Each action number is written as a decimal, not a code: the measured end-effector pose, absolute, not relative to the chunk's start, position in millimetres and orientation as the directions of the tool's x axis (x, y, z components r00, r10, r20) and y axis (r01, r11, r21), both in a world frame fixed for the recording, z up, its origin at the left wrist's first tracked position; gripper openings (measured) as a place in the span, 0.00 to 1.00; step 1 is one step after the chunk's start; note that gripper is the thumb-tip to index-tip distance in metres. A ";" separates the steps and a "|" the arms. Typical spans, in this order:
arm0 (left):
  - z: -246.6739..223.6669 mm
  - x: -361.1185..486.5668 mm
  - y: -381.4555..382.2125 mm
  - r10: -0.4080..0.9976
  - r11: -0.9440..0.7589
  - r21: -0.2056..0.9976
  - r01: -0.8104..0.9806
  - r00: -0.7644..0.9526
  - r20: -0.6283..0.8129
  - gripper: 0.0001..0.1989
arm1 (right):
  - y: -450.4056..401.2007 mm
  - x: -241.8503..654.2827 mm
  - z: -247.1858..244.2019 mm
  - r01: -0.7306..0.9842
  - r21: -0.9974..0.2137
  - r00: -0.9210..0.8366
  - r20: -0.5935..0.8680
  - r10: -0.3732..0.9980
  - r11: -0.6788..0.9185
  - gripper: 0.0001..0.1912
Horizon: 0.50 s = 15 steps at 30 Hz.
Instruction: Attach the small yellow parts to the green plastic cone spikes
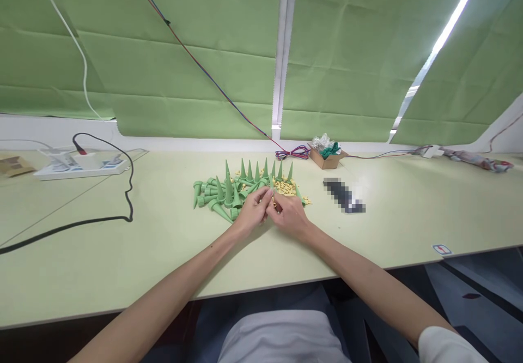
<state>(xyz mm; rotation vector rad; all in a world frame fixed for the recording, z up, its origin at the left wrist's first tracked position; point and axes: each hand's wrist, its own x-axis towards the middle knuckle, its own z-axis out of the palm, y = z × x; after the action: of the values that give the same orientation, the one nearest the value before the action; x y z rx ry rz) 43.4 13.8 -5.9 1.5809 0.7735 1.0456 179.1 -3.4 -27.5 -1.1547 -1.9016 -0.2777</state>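
Both of my hands meet over the near edge of a heap of green plastic plant-watering spikes (218,207). My left hand (253,209) is closed in a pinch, with the pointed green spike (272,179) rising from between the fingertips. Touching it, my right hand (289,215) has its fingers curled round a small yellow plastic piece (275,204), only part of which shows. Some spikes stand upright on their wide ends; others lie on their sides. Beyond my right hand is a pile of small yellow plastic pieces (286,188), with several upright spikes behind it.
A small cardboard box (327,160) with crumpled plastic stands at the back, beside coiled red and blue wire (292,152). A pixelated dark object (341,193) lies to the right. At left are a white power strip (81,168) and black cable (93,221).
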 end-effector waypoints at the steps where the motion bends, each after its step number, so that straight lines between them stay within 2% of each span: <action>1: -5.9 43.4 13.8 0.881 -0.248 0.968 -0.030 0.409 0.238 0.22 | -3.4 179.1 -27.5 0.805 -0.235 -0.192 0.765 0.615 0.544 0.11; 15: -5.5 45.1 14.4 0.890 -0.219 0.974 -0.055 0.399 0.222 0.22 | -3.7 178.6 -24.4 0.777 -0.333 -0.120 0.756 0.643 0.535 0.13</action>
<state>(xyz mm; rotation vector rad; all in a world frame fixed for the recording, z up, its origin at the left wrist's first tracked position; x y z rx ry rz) 45.1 14.4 -5.5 1.5332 0.7734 1.0533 178.6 -3.7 -24.4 -1.1725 -1.8318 -0.1775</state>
